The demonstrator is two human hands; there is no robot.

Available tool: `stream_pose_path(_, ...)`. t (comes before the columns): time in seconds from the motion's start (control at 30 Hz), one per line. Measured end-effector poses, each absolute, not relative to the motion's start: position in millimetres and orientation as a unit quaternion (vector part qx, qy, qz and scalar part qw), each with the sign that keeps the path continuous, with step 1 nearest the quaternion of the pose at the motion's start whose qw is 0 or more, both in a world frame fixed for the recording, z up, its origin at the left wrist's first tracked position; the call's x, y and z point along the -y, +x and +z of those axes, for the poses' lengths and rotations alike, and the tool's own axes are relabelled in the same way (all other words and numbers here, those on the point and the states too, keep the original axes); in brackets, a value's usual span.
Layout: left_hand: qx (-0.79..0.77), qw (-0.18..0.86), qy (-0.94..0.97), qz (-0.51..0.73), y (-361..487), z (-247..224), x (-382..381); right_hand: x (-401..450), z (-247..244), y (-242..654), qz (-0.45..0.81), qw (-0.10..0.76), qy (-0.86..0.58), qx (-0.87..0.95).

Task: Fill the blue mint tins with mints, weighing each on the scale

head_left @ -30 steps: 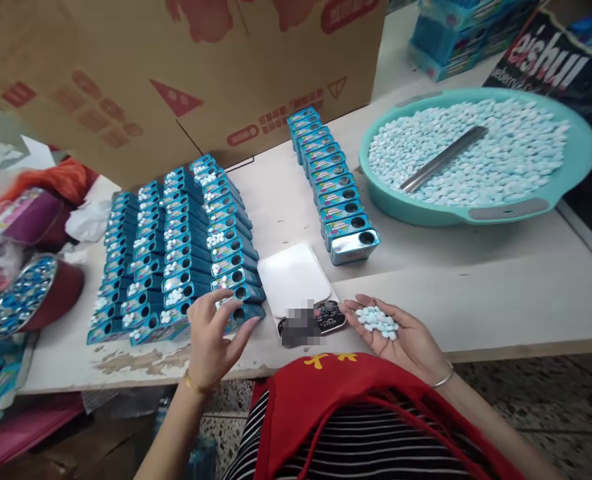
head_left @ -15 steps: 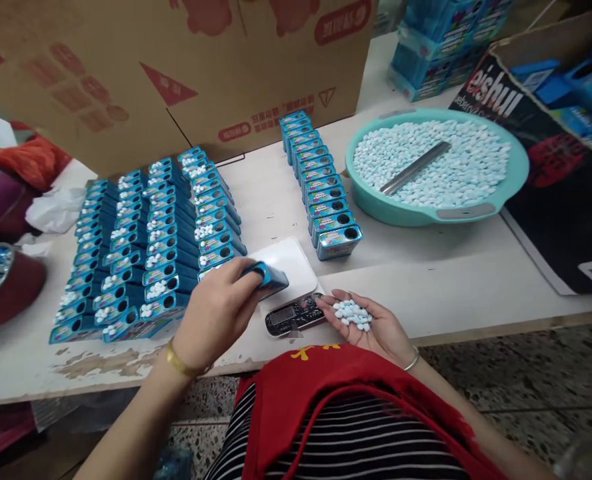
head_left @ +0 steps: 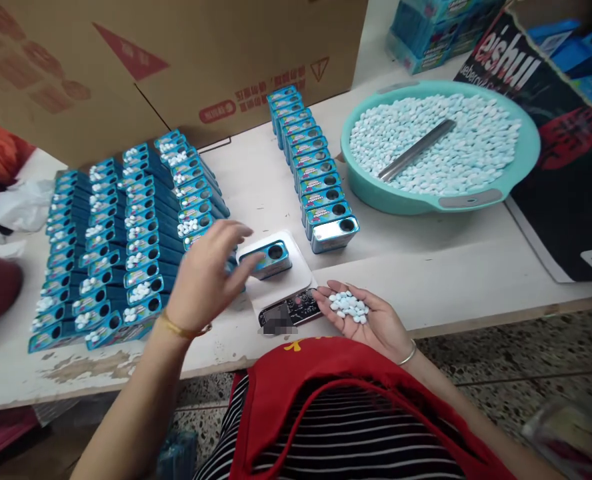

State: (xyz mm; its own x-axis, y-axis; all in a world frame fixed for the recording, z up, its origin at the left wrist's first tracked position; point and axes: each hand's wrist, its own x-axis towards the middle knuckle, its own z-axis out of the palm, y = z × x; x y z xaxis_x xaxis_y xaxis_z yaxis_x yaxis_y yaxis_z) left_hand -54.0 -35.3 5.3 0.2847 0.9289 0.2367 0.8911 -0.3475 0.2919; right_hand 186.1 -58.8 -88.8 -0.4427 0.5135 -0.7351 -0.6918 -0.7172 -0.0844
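My left hand (head_left: pixel 203 280) is open, thumb and fingers apart, just beside a blue tin (head_left: pixel 273 268) with a dark round hole in its top. That tin stands upright on the white plate of a small digital scale (head_left: pixel 299 270). In the upturned palm of my right hand (head_left: pixel 383 328) lies a small heap of pale blue and white candies (head_left: pixel 349 307), the fingers curved loosely under them. This hand is at the right of the scale's black button panel, close to the table's front edge. The scale's display is blurred out.
Rows of blue tins (head_left: pixel 143 273) with candies on top fill the left side. Another row of tins (head_left: pixel 321 180) stands mid-table. A turquoise basin (head_left: pixel 406 203) of candies holds a metal scoop (head_left: pixel 416 151). Cardboard (head_left: pixel 186 60) rises behind; a black box (head_left: pixel 551 200) stands right.
My left hand has let go of the tin, which now stands on the scale, and has drawn back to the left. The right hand still cups the candies. The view has shifted slightly.
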Motion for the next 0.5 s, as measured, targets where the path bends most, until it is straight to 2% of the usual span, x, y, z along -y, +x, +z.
stream_pose_path(0.1,-0.628,0.026,0.735,0.254,-70.2,15.0,48.5,58.7,-90.4,186.3,0.844,0.355,-0.386,-0.117)
stream_pose_path(0.23,-0.673,-0.010,0.685,0.281,-93.6,11.7,64.0,59.4,-91.5,186.6,0.842,0.354,-0.392,-0.111)
stream_pose_path(0.5,-0.666,0.043,0.698,0.258,-103.1,-4.3,73.2,59.3,-90.1,184.6,0.837,0.369,-0.390,-0.105)
